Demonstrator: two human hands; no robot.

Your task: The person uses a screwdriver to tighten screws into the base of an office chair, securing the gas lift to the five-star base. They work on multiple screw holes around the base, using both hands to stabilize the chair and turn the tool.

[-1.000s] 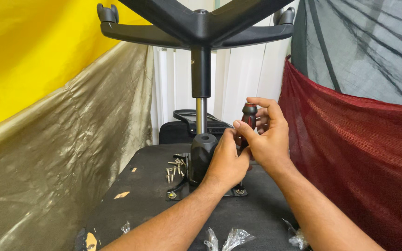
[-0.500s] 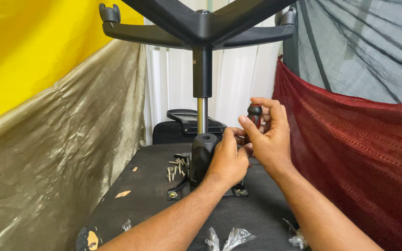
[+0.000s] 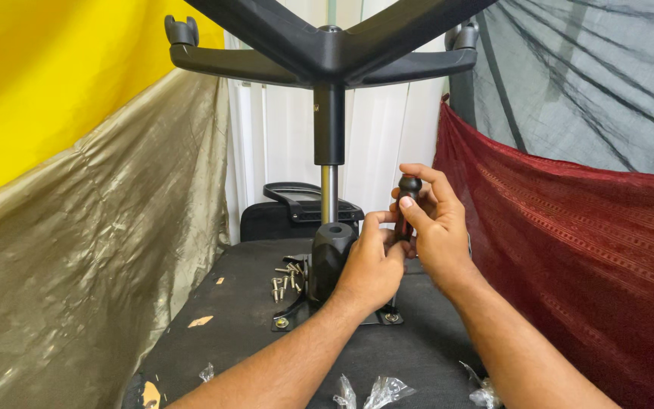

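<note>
Draped cloth all round: yellow sheet (image 3: 54, 83) upper left, shiny olive-gold sheet (image 3: 92, 250) below it, dark red fabric (image 3: 569, 257) right, grey mesh (image 3: 592, 76) above that, white curtain (image 3: 281, 151) at the far middle. Work surface is the black underside of an office chair seat (image 3: 244, 333), chair flipped over.

Screwdriver (image 3: 407, 204), black handle with a red band, stands roughly upright just right of the gas-lift column. Right hand (image 3: 437, 227) is wrapped around its handle, fingers over the rounded top. Left hand (image 3: 372, 265) is curled at the lower shaft, thumb and forefinger pinching near the tip; the tip itself is hidden behind the hands.

Immediately left of the hands: black column shroud (image 3: 331, 254) with the chrome gas-lift rod (image 3: 328, 193) rising out of it into the black star base (image 3: 327, 53) overhead, caster sockets at the arm ends. Metal mounting plate (image 3: 289, 318) sits under the shroud, bolt heads visible at its near corners.

Loose screws (image 3: 283, 279) lie on the seat left of the shroud. Black armrest (image 3: 297, 195) at the far edge. Crumpled clear plastic bags (image 3: 384, 392) at the near edge.
</note>
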